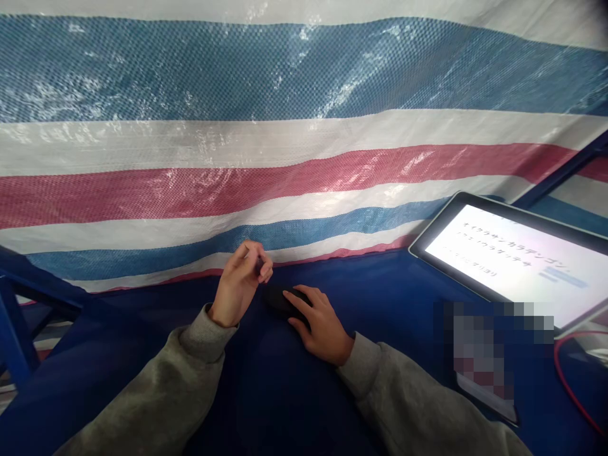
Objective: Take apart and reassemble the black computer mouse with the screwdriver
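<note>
My right hand (pixel 319 323) lies over a small dark object (pixel 281 300), maybe a mouse, on the blue table cloth (pixel 266 392); its fingers curl onto it. My left hand (pixel 241 282) hovers just left of it, raised off the cloth, with fingertips pinched together near the thumb; a tiny dark thing may sit between them, but I cannot make it out. Both arms wear grey sleeves.
A tablet (pixel 513 259) with a lit white screen and lines of text leans at the right. A red cable (pixel 570 386) loops near the right edge. A striped blue, white and red tarp (pixel 285 158) hangs behind. A blue frame (pixel 19 304) stands left.
</note>
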Demonstrator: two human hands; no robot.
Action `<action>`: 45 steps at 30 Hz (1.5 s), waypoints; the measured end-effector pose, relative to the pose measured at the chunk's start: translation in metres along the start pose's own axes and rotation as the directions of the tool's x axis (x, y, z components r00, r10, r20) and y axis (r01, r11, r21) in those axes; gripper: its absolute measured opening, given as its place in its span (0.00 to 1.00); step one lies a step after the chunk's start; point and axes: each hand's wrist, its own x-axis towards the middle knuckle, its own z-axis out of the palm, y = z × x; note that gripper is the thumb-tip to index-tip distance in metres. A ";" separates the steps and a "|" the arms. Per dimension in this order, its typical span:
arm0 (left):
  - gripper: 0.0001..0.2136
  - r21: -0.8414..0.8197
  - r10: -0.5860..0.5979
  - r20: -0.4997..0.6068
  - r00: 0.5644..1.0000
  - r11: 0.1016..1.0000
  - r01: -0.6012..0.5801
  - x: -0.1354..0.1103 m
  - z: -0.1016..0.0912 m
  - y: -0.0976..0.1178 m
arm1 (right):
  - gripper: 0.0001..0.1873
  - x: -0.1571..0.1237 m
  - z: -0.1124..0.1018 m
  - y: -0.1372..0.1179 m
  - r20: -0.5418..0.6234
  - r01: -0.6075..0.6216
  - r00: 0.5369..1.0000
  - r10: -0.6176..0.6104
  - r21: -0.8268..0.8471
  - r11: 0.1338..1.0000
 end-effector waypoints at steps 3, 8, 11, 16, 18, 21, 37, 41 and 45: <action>0.09 -0.025 -0.018 -0.016 1.000 1.000 0.017 0.001 0.001 0.001 | 0.26 0.000 0.000 0.000 -0.003 -0.004 1.000 0.004 0.000 1.000; 0.10 0.018 0.026 -0.023 0.999 1.000 -0.025 0.001 -0.001 -0.003 | 0.26 0.000 0.000 0.000 -0.001 -0.001 1.000 0.001 0.017 1.000; 0.09 0.080 0.050 -0.061 0.997 0.996 -0.045 0.001 -0.002 -0.005 | 0.26 0.000 0.000 0.000 -0.002 -0.005 1.000 0.005 0.021 1.000; 0.06 0.056 0.078 -0.066 0.995 0.996 -0.074 0.001 -0.002 -0.005 | 0.26 0.000 0.000 0.000 0.000 -0.005 1.000 0.005 0.023 1.000; 0.06 0.028 0.063 -0.037 0.997 0.998 -0.062 0.001 -0.003 -0.005 | 0.26 0.000 0.000 -0.001 0.003 -0.003 1.000 0.003 0.027 1.000; 0.10 0.000 0.032 -0.031 0.999 0.999 -0.032 0.002 -0.003 -0.003 | 0.26 0.000 0.000 0.000 0.010 -0.008 1.000 0.007 0.034 0.999; 0.09 0.025 0.061 -0.132 0.989 0.998 -0.059 0.001 -0.002 -0.004 | 0.26 0.000 0.000 0.000 0.002 -0.005 1.000 0.005 0.018 1.000; 0.09 -0.008 0.050 -0.036 0.998 0.999 -0.051 0.000 0.000 -0.004 | 0.26 0.000 0.000 0.000 -0.005 0.005 1.000 -0.005 0.011 1.000; 0.11 -0.010 -0.018 -0.016 1.000 1.000 0.018 -0.001 0.003 0.001 | 0.26 0.000 0.001 0.000 -0.004 0.006 1.000 -0.006 0.014 1.000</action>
